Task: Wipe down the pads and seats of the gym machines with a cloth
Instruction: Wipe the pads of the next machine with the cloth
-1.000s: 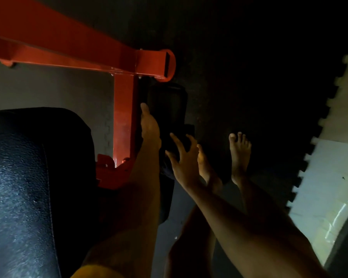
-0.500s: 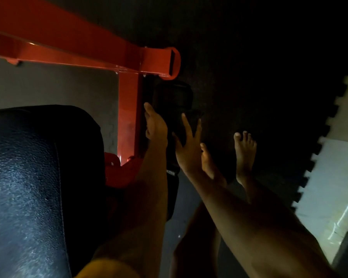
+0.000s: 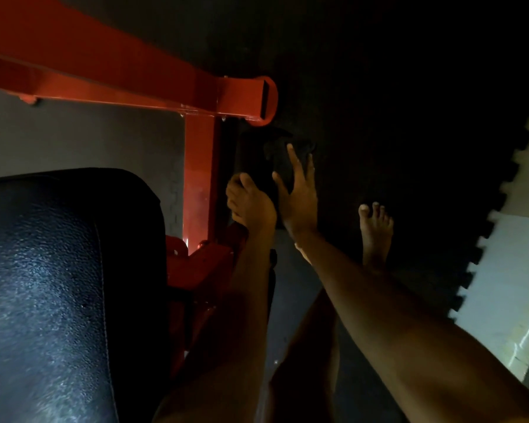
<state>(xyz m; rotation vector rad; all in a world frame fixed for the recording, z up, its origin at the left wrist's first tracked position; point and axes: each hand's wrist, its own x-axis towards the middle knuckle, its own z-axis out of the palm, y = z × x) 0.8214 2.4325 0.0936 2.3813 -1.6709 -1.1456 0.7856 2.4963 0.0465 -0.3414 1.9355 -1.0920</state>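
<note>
Head view, dim light. Left hand (image 3: 252,207) low on a dark roller pad (image 3: 251,154); its fingers (image 3: 234,193) are curled round the pad's near end, gripping it. Right hand (image 3: 300,193) just right of the left, the two nearly touching. Right fingers (image 3: 295,163) straight and spread, laid flat on a dark cloth (image 3: 280,154), pressing it against the pad's right side. The cloth bunches beyond the right fingertips; its edges are hard to tell from the pad in the dark.

Red frame (image 3: 153,77): a long beam crosses above both hands, ending in an open tube mouth just beyond the fingers. An upright post runs down left of the left fingers, close beside the pad.

Black seat (image 3: 58,285), grained and stitched, well left of both hands, fills the lower left.

Bare foot (image 3: 374,230) on the dark mat (image 3: 409,117), right of the right hand. The mat's toothed edge meets pale floor (image 3: 501,270) far right.
</note>
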